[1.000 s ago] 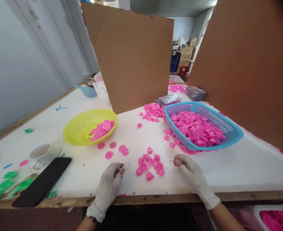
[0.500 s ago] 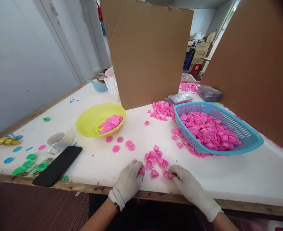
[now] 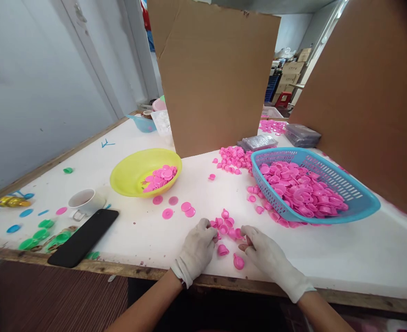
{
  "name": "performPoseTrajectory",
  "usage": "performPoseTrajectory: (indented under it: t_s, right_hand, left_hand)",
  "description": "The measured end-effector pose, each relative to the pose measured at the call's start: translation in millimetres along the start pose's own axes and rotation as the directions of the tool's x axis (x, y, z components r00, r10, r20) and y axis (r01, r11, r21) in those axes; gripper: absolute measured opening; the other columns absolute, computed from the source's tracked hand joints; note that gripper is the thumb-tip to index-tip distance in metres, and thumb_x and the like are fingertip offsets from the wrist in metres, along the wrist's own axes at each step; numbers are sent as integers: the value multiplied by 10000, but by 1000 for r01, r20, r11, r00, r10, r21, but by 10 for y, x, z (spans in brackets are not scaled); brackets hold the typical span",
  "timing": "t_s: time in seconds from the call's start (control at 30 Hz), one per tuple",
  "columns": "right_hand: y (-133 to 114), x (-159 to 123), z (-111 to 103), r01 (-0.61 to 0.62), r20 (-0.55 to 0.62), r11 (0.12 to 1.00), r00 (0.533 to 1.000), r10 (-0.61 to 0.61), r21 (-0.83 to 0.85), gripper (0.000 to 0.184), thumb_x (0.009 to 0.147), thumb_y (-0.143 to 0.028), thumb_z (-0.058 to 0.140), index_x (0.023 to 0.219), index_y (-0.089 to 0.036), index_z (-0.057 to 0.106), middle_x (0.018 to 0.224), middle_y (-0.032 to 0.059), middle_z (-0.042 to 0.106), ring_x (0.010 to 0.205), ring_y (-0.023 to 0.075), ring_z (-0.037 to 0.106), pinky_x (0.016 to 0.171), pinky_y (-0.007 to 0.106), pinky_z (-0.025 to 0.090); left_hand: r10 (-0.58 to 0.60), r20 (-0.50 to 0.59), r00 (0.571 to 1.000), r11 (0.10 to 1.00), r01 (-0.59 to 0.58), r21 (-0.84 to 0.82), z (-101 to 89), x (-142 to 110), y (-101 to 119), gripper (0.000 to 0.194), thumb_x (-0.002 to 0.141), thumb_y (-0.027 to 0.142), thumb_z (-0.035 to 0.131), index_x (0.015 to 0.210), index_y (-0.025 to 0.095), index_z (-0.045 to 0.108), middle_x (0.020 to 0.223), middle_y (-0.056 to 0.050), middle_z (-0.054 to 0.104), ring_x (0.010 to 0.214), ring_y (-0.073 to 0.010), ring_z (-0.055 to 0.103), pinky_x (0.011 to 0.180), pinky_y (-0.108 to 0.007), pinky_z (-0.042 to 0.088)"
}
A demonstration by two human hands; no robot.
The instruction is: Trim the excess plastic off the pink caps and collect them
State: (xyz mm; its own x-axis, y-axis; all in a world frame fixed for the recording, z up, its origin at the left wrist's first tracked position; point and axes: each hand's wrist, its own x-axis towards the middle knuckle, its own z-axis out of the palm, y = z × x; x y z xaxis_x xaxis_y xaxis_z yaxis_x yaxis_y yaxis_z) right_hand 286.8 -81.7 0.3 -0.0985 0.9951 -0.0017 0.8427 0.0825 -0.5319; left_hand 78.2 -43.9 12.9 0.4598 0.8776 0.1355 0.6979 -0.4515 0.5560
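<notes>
Had green pieces [image 3: 41, 234], a black phone [image 3: 84, 237] and a white mug [image 3: 91, 201] well left of the left hand [image 3: 197, 248] on the worktop [image 3: 327, 258], apparently to avoid crowding the space between both hands. Had a yellow bowl [image 3: 127, 177] ahead and left of the same hand, probably to contain the flat pink discs [image 3: 162, 176] heaped inside. Held the left hand with curled fingers at the left edge of clustered pink cups [image 3: 224, 229]; could not tell whether gripping one, because of hidden fingertips. Had the cluster between both hands, likely for easy reach from either side, with two loose cups [image 3: 238, 262] on its near side. Held the right hand [image 3: 265, 253], gloved but bare-tipped, presumably for feel, at the cluster's right edge with part-bent fingers; could not tell whether gripping a cup. Had a blue basket [image 3: 364, 201] of pink pieces [image 3: 303, 190] ahead and right of that hand, seemingly for short reach.
</notes>
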Motion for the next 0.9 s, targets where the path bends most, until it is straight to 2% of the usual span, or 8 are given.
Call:
performPoseTrajectory:
  t_s: [0.1, 0.2, 0.27, 0.43, 0.6, 0.67, 0.77, 0.9]
  right_hand:
    - [57, 23, 63, 14, 21, 1000, 1000, -14, -13, 190, 760, -133, 420, 888, -209, 538, 887, 45, 601, 781, 154, 556, 707, 261, 391]
    - [75, 30, 47, -9, 44, 996, 999, 5, 86, 114, 786, -172, 386, 748, -200, 490, 768, 28, 573, 718, 152, 529, 684, 266, 387]
    - [66, 20, -11, -90, 160, 962, 986, 49, 258, 119, 772, -165, 353, 688, -204, 428, 639, -16, 507, 592, 123, 485, 587, 239, 378]
    - [69, -13, -151, -387, 565, 831, 818, 109, 400, 91, 669, -129, 351, 624, -195, 395, 533, -58, 428, 386, 67, 356, 396, 198, 272]
    - [-6, 58, -125, -173, 210, 944, 971, 116, 280, 80, 752, -203, 402, 699, -196, 460, 620, -31, 509, 545, 100, 465, 523, 212, 342]
    - [-99, 121, -72, -117, 112, 968, 989, 94, 222, 90, 773, -272, 452, 810, -202, 494, 665, -16, 552, 616, 128, 500, 580, 233, 362]
    - [-204, 228, 25, -101, 77, 982, 993, 90, 162, 174, 748, -302, 517, 884, -196, 519, 721, 10, 584, 667, 150, 519, 631, 259, 368]
    - [-123, 320, 68, -139, 149, 938, 984, 95, 318, 123, 762, -263, 435, 672, -189, 473, 610, -15, 513, 548, 106, 451, 546, 235, 339]
  left_hand:
    - [-169, 48, 984, 949, 176, -260, -84, 7, -75, 142, 758, 116, 407, 711, 166, 530, 753, -19, 552, 696, -114, 529, 668, -242, 425]
    - [-405, 304, 862, 761, 502, -410, -165, 22, -191, 130, 774, 172, 380, 714, 166, 494, 598, 24, 503, 498, -92, 490, 493, -217, 384]
    - [-458, 395, 796, 693, 598, -403, -186, 32, -271, 125, 773, 187, 377, 723, 166, 488, 593, 32, 503, 434, -79, 461, 440, -207, 342]
    - [-353, 195, 915, 905, 387, -179, -177, 29, -398, 118, 739, 168, 463, 645, 166, 535, 600, 6, 556, 570, -109, 508, 573, -231, 364]
    - [-272, 52, 961, 962, 272, -1, -166, 85, -328, 84, 769, 202, 491, 741, 184, 568, 690, -13, 595, 655, -135, 526, 635, -252, 366]
    - [-213, 20, 977, 977, 212, 31, -133, 150, -254, 122, 788, 239, 494, 862, 194, 580, 787, -26, 604, 708, -142, 542, 659, -251, 378]
    - [-142, 52, 988, 985, 136, 105, -66, 261, -163, 231, 774, 291, 528, 986, 206, 568, 931, -47, 586, 748, -152, 554, 651, -252, 387]
    - [-111, 96, 989, 987, 98, 130, -54, 319, -179, 146, 781, 236, 486, 877, 196, 589, 875, -43, 590, 752, -163, 554, 664, -263, 393]
